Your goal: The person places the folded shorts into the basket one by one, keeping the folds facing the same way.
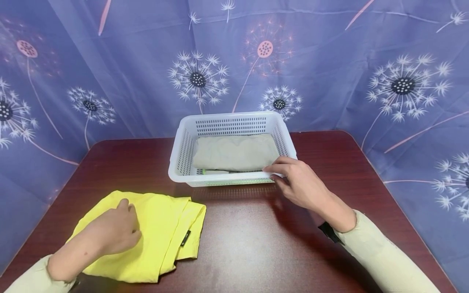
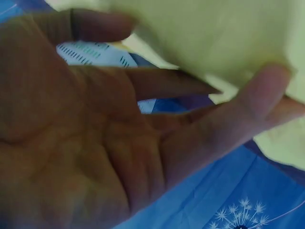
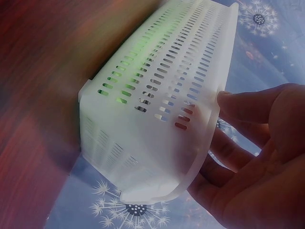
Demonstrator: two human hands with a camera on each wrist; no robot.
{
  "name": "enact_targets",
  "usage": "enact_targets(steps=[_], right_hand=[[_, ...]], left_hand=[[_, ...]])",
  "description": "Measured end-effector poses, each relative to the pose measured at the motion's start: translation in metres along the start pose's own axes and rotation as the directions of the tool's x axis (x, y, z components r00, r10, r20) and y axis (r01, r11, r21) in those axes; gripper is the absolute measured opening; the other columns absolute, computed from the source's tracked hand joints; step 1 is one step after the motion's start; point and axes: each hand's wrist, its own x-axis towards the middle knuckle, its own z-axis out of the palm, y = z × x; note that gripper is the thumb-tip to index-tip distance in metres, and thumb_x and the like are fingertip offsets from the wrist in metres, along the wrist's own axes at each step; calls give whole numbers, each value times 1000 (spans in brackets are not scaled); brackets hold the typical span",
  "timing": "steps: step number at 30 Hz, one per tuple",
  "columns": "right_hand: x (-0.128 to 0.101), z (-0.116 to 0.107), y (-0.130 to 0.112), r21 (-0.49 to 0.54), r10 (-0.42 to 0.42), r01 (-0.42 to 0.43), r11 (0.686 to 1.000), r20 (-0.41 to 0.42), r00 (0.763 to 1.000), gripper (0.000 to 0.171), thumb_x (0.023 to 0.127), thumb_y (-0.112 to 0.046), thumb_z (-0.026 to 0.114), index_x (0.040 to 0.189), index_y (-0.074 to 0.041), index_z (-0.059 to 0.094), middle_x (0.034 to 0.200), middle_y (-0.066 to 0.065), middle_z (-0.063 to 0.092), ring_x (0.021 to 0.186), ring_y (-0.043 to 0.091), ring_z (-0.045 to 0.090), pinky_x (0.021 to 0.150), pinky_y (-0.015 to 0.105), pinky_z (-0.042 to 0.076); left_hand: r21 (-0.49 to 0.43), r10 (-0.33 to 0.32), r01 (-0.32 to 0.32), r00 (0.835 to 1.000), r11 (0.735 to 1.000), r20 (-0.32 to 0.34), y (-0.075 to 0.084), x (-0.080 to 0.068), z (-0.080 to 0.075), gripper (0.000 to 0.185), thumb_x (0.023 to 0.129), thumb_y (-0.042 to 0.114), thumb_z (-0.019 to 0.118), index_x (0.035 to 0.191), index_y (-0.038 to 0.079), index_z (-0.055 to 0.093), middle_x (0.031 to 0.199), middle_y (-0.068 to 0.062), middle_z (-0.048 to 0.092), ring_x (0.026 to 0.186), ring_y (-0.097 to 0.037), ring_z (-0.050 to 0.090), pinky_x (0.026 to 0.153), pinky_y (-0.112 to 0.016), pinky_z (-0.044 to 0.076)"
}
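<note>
A folded yellow garment (image 1: 157, 232) with a small black label (image 1: 185, 238) lies on the table at the front left. My left hand (image 1: 110, 230) is over it, fingers bent loosely down toward the cloth. In the left wrist view, the fingers overlap the pale, blurred fabric (image 2: 214, 38), with the thumb apart from them. My right hand (image 1: 304, 185) grips the front right rim of a white plastic basket (image 1: 220, 178), thumb outside and fingers over the inner side. A folded light grey cloth (image 1: 234, 152) lies inside the basket.
The dark red-brown table (image 1: 238, 244) carries everything, with the basket near its back edge. Something green (image 1: 209, 171) shows under the grey cloth. A blue-purple curtain (image 1: 146, 81) with dandelion prints encloses the table at the back and sides.
</note>
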Motion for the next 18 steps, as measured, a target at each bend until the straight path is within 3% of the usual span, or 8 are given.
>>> enact_targets(steps=[2, 4, 6, 8, 11, 14, 18], right_hand=[[0, 0, 0, 0, -1, 1, 1000, -1, 1000, 30, 89, 6, 72, 115, -7, 80, 107, 1, 75, 96, 15, 69, 80, 38, 57], [0, 0, 0, -1, -1, 1, 1000, -2, 1000, 30, 89, 6, 72, 115, -7, 80, 107, 1, 75, 97, 16, 70, 81, 39, 57], [0, 0, 0, -3, 2, -2, 1000, 0, 1000, 30, 89, 6, 72, 115, -7, 81, 107, 1, 75, 96, 16, 69, 80, 39, 57], [0, 0, 0, -3, 4, -4, 1000, 3, 1000, 30, 89, 6, 72, 115, -7, 81, 107, 1, 75, 95, 16, 69, 80, 38, 57], [0, 0, 0, -5, 8, -8, 1000, 6, 1000, 30, 89, 6, 72, 115, -7, 81, 107, 1, 75, 95, 15, 69, 79, 37, 57], [0, 0, 0, -4, 9, -9, 1000, 6, 1000, 30, 89, 6, 72, 115, -7, 81, 107, 1, 75, 95, 15, 69, 80, 38, 57], [0, -1, 0, -6, 7, -7, 1000, 5, 1000, 29, 90, 5, 72, 115, -7, 81, 107, 1, 75, 95, 16, 69, 80, 39, 57]], left_hand=[[-11, 9, -8, 998, 1000, 63, -2, -1, -4, 73, 92, 12, 66, 141, -32, 36, 138, -55, 33, 61, -21, 52, 56, -34, 46], [4, 17, -17, 997, 1000, 79, -4, -1, -7, 72, 89, 8, 72, 142, -28, 40, 140, -55, 33, 61, -21, 53, 56, -33, 47], [34, 32, -34, 998, 999, 62, -7, 0, -9, 59, 88, 9, 79, 133, -19, 54, 132, -50, 42, 60, -20, 54, 55, -33, 48], [61, 44, -47, 998, 997, 34, -9, 1, -11, 40, 86, 14, 86, 114, -5, 65, 122, -40, 51, 59, -19, 55, 55, -34, 48], [119, 65, -62, 998, 991, -21, -14, 2, -12, 35, 78, 26, 95, 86, 16, 63, 105, -19, 57, 61, -19, 56, 56, -39, 51], [152, 77, -67, 995, 986, -64, -18, 4, -13, 39, 69, 33, 99, 76, 24, 61, 105, -14, 60, 69, -23, 61, 58, -45, 52], [155, 113, -94, 986, 983, -120, -22, 7, -13, 40, 61, 36, 102, 75, 26, 65, 110, -10, 61, 95, -34, 64, 68, -51, 56]])
